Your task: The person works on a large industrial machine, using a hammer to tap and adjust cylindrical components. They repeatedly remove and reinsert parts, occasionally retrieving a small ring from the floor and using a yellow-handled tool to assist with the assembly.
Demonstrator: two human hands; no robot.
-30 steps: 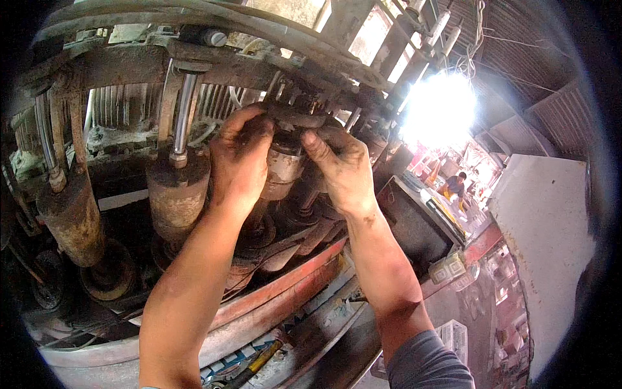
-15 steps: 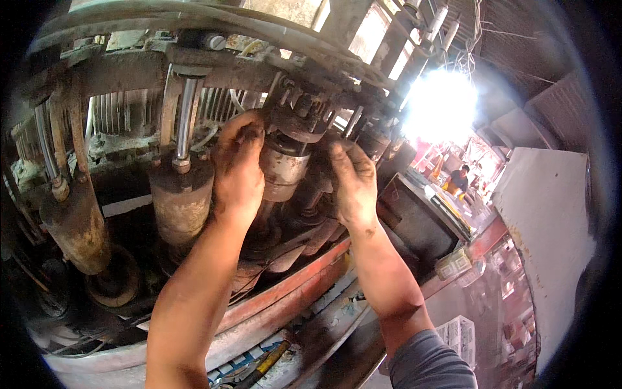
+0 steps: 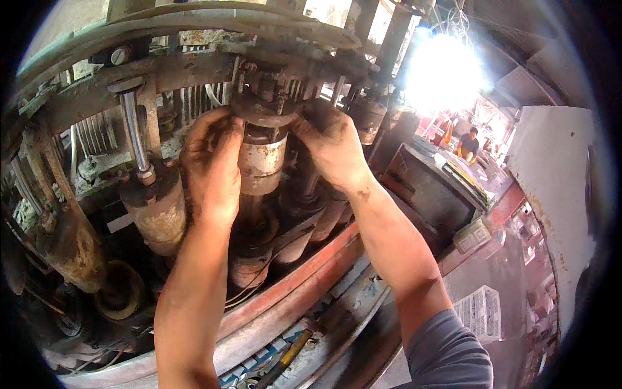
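A dark round metal flange (image 3: 264,114) hangs under the machine's frame, above a pale, stained cylinder (image 3: 261,165) with a darker lower band. A narrow gap with thin rods shows between the two. My left hand (image 3: 210,168) is closed at the flange's left edge, its thumb upright and its fingertips partly hidden behind. From the other side my right hand (image 3: 332,142) curls round the flange's right edge, thumb toward me and fingers bent behind it. Dark grease stains the fingers of both hands.
To the left stand similar stained cylinders (image 3: 155,211) with shiny piston rods (image 3: 134,136). A curved red rim (image 3: 291,292) runs in front. Below lies a yellow-and-black handled tool (image 3: 285,360). On the right are a white crate (image 3: 479,314) and a bright lamp (image 3: 444,74); a person (image 3: 468,144) sits beyond.
My right hand has come in from beside the cylinder to the flange's right edge. My left hand remains at the left edge. The whole view has shifted, with the machine now further left.
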